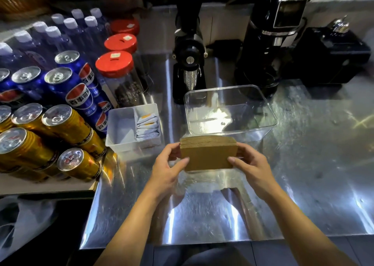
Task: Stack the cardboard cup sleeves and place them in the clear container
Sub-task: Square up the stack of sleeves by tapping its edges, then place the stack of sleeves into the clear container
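A thick stack of brown cardboard cup sleeves (208, 154) stands on edge over the steel counter, squeezed between both hands. My left hand (168, 170) grips its left end, thumb on the front face. My right hand (250, 164) grips the right end the same way. The clear container (271, 113), rectangular and with nothing in it, sits just behind the stack, its near rim right at the stack's top edge.
A white divided bin (121, 128) with sachets sits left of the stack. Gold and blue drink cans (66, 124), bottles and red-lidded jars (115, 65) crowd the left. Two black coffee grinders (188, 59) and a black box stand behind the container. Shiny steel counter (303, 174) spreads to the right.
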{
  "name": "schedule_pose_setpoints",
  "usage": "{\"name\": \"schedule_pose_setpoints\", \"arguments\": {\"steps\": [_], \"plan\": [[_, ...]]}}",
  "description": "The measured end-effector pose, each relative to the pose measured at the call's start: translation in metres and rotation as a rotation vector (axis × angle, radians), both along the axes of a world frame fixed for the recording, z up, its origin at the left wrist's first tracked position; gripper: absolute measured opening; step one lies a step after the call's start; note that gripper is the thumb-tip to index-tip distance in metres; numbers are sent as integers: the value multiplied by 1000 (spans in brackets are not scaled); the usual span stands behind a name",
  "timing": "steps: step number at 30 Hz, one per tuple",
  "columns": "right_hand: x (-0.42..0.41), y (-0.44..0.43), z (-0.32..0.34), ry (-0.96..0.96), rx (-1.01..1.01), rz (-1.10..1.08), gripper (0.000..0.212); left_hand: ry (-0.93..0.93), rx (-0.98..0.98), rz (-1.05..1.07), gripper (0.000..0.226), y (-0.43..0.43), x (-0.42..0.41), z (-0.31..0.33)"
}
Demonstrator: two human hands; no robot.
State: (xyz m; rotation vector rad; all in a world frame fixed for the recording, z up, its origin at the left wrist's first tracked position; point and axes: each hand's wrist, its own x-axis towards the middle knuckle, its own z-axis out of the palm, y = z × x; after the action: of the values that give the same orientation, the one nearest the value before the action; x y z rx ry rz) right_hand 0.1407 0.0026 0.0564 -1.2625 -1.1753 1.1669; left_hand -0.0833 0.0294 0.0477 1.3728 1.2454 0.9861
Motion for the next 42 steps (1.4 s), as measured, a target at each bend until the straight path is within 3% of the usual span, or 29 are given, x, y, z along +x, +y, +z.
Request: {"name": "schedule_pose_setpoints", "arguments": {"steps": [5,12,21,26,30,33,37,42], "plan": [[16,23,35,1,90,-29,36,-91,79,-70,30,36,21,30],[41,84,64,70,104,-86,30,-169,118,32,25,87,66,61],[68,160,40,-9,-181,-143,17,9,-162,141,15,144,113,42],[74,182,12,-176,-407,-143,18,118,-322,161,19,157,127,17],[76,194,0,-115,-520,-137,20,129,-417,194,24,165,130,3],[75,202,-8,-129,-566,-124,22,174,-448,239,13,168,134,-5],[70,213,-13,-188,-594,-148,10,203,-448,278,22,174,139,-12],[70,221,-21,-196,-642,-129,27,243,-440,306,20,175,141,-13]]}}
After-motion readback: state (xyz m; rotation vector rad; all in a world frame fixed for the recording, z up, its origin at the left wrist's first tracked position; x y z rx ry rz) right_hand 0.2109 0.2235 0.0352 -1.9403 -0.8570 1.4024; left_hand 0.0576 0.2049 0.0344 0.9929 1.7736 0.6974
